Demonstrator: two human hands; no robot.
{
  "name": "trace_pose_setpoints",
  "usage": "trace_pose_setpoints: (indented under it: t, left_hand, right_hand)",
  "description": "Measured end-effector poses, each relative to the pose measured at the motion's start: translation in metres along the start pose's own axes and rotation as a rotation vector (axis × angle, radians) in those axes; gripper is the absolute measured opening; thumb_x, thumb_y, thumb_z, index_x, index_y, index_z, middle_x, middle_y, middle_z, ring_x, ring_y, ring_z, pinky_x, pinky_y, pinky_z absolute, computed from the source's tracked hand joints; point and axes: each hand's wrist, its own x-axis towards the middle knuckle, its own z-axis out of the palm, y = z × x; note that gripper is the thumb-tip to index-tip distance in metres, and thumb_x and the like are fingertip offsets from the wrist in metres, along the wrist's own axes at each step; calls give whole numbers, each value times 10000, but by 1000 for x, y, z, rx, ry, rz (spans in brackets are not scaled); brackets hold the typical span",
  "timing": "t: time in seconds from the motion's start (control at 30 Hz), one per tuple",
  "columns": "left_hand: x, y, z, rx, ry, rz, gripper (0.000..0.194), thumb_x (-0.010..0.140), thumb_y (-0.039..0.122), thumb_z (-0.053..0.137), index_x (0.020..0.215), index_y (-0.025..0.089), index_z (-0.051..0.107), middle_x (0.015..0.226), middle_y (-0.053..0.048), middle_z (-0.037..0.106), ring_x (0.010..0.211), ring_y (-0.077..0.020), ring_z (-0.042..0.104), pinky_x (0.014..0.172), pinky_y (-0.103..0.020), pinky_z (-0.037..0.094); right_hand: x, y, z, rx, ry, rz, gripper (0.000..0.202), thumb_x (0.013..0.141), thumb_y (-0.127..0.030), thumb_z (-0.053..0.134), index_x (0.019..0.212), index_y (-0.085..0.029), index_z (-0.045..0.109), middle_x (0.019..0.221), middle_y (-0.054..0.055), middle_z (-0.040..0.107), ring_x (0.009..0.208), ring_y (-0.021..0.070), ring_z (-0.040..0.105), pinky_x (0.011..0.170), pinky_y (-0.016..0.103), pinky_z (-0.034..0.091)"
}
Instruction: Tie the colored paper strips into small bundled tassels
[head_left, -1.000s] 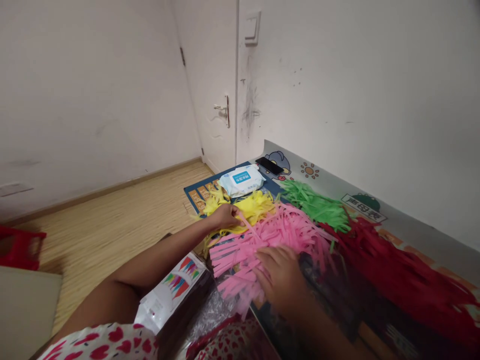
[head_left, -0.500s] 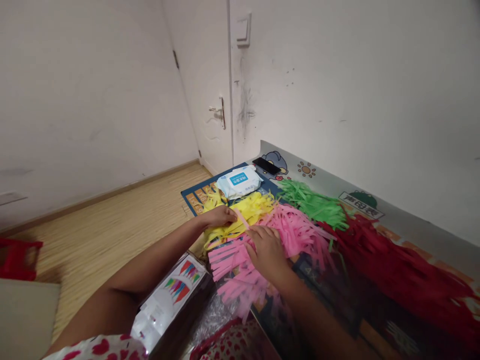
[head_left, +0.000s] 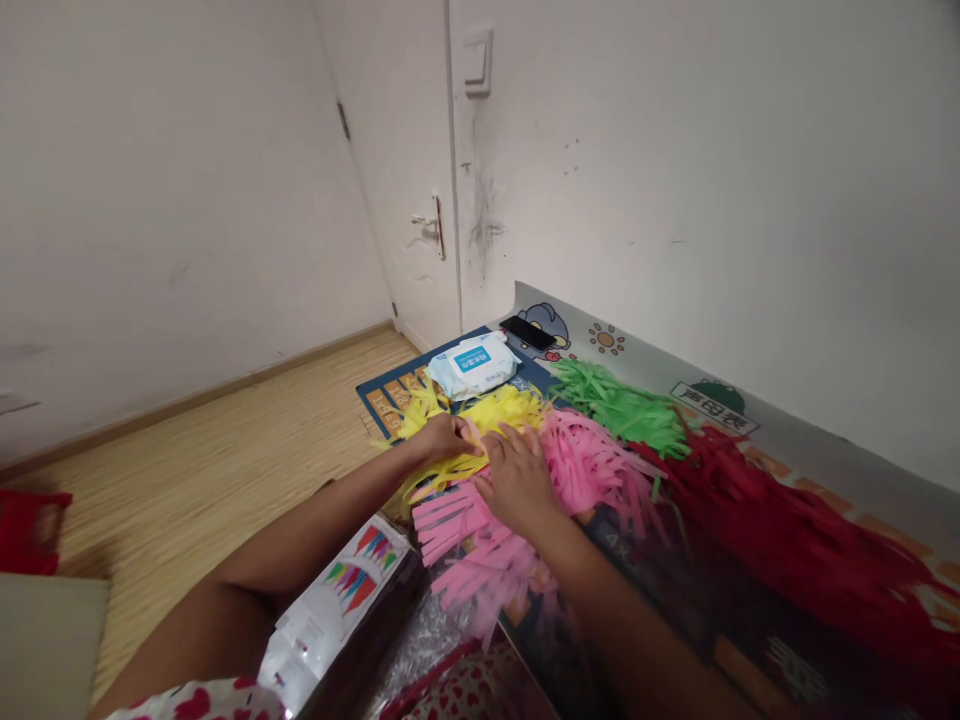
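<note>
Pink fringed paper lies across the table's near left part, with yellow fringed paper just behind it. My left hand pinches the end of a pink strip above the yellow fringe. Close beside it, my right hand rests over the pink paper, its fingers bent and near the same strip; whether they grip it is hard to see. Green fringe lies behind the pink, and a heap of red fringe spreads to the right.
A wet-wipes pack and a black phone lie at the table's back. A printed box and clear plastic are by my lap. A red stool stands far left. A wall borders the table's back.
My right hand has moved left and slightly up, closer to my left hand. The view has shifted slightly.
</note>
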Motion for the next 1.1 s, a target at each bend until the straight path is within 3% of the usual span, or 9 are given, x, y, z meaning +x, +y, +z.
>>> trace_pose_setpoints:
  t: [0.2,0.37,0.5,0.6,0.7,0.8,0.93,1.0,1.1]
  left_hand:
    - [-1,0,-3,97,75,37,369,610,464,713,568,186,473,470,82,411,458,-86,387,452,-204,294]
    - [-10,10,1,316,166,104,140,651,285,671,698,179,592,676,12,594,664,-159,560,601,-241,401]
    - [-16,20,-1,499,257,89,60,683,186,641,742,181,630,846,-65,675,860,-224,620,742,-282,440]
    - [-13,29,-19,585,386,24,187,785,150,549,948,177,636,938,-94,699,891,-235,646,754,-300,459]
    - [-3,44,-53,644,541,-23,264,865,138,487,1101,154,605,987,-127,701,912,-243,656,767,-330,478]
    - [9,74,-99,691,681,-3,248,919,243,528,1133,144,604,1060,-104,677,959,-223,643,841,-392,496]
    - [21,147,-152,750,887,119,310,953,321,490,1169,123,591,1125,-93,653,1045,-236,609,943,-474,452]
    - [24,191,-159,801,928,258,310,948,157,402,1177,61,587,1129,-117,667,1094,-234,578,1048,-503,321]
    - [15,244,-129,903,845,510,259,874,109,436,995,92,664,1078,-77,698,1073,-193,593,1138,-429,201]
  right_hand:
    - [-5,8,1,-56,-81,71,420,870,-403,604,1212,-164,548,1178,134,628,1250,304,413,1087,534,174]
    - [5,-4,-4,-121,-85,28,520,852,-455,607,1257,-137,530,1197,161,591,1142,305,456,983,476,300]
    - [16,-9,5,-123,-168,-65,492,892,-493,524,1171,-94,597,1134,168,619,1124,290,475,1013,460,275]
    - [15,-7,12,-108,-203,-52,484,900,-519,498,1113,-103,624,1120,158,628,1103,279,506,1050,465,230]
    - [11,-6,13,-100,-211,-27,471,908,-527,482,1101,-121,623,1105,149,634,1073,271,536,1043,485,235]
    - [9,-6,11,-87,-201,-19,452,915,-531,466,1072,-139,628,1091,131,642,1067,263,549,1062,503,209]
    - [10,-7,14,-64,-203,-1,443,911,-523,476,1057,-134,629,1083,135,645,1064,262,563,1076,515,202]
    - [12,-7,13,-57,-202,6,445,902,-523,493,1045,-127,636,1070,141,651,1049,267,577,1068,523,226]
    - [11,-13,-3,-31,-178,-4,404,882,-511,538,1013,-146,652,1043,120,672,1048,263,586,1075,526,235]
